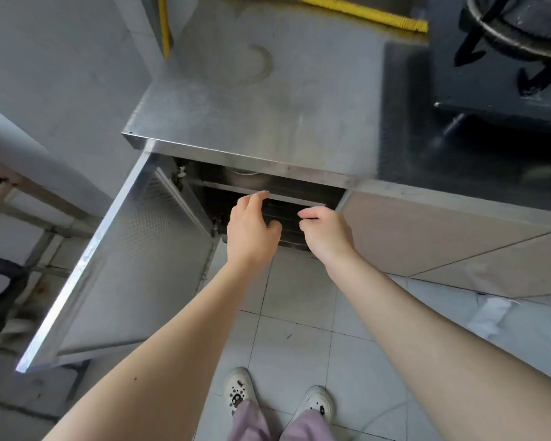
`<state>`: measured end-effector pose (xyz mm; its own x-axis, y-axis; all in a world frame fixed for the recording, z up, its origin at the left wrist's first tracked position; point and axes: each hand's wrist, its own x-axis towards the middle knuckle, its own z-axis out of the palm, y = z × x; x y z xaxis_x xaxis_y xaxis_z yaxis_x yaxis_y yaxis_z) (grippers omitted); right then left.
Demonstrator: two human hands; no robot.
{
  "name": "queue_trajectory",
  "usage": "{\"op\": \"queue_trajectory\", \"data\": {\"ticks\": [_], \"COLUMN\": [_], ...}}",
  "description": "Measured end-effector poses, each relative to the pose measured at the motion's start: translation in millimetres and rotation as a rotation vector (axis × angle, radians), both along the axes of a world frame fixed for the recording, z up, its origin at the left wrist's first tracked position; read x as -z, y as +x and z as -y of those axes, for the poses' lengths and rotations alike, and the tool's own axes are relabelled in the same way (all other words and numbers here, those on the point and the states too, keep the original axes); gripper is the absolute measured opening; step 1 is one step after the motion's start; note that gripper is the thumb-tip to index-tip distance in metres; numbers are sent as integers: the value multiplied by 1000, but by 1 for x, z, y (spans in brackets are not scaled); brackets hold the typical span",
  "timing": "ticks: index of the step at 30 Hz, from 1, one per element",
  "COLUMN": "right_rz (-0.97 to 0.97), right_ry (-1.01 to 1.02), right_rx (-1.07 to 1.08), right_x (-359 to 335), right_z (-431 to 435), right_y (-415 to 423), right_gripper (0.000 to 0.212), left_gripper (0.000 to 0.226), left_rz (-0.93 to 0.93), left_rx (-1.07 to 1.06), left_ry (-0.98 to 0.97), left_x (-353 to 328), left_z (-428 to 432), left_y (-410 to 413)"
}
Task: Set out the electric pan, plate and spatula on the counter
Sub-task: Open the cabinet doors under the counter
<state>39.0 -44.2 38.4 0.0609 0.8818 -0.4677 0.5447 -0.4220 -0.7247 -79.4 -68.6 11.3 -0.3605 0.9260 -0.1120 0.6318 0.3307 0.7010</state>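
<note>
Steel wire rack (pixel 290 198) should slide out level: left grip (pixel 252 224) rests loose-fingered on its front edge, right grip (pixel 326 232) curls beside it, hold unclear.

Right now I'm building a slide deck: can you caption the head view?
Left hand and right hand reach toward the wire rack inside the open cabinet under the steel counter.

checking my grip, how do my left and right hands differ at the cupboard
The left hand stretches its fingers to the metal rail; the right hand curls its fingers. The left hand reaches further in; the right hand stops at the wire rack. Both are at the open cupboard.
</note>
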Motion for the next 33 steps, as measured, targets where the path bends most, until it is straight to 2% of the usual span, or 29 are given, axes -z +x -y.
{"op": "queue_trajectory", "data": {"ticks": [3,6,11,14,16,19,23,27,30,33], "right_rz": [22,44,59,48,37,31,20,23,31,45], "right_ry": [6,18,19,13,15,21,28,47,58,75], "right_rx": [69,132,197,217,225,226,232,237,240,257], "right_x": [-2,-2,-1,2,2,3,2,0,-1,-2], "right_z": [-8,-14,-18,-21,-23,-28,-31,-32,-31,-27], "right_y": [39,79,127,140,145,149,149,149,149,151], "right_gripper": [35,34,32,31,31,31,31,32,32,32], "left_gripper": [61,65,76,69,55,37,47,44,41,51], "left_rz": [53,195,465,563,624,678,689,794,827,788], "left_rx": [78,121,22,-48,-43,-27,-53,36,-46,-63], "left_ry": [-38,-128,-240,-245,-238,-224,-217,-168,-189,-227], "left_x": [2,6,12,13,14,19,23,22,22,19], "left_z": [-16,-32,-59,-72,-80,-87,-87,-88,-92,-91], "left_y": [38,77,118,128,132,137,138,140,143,141]}}
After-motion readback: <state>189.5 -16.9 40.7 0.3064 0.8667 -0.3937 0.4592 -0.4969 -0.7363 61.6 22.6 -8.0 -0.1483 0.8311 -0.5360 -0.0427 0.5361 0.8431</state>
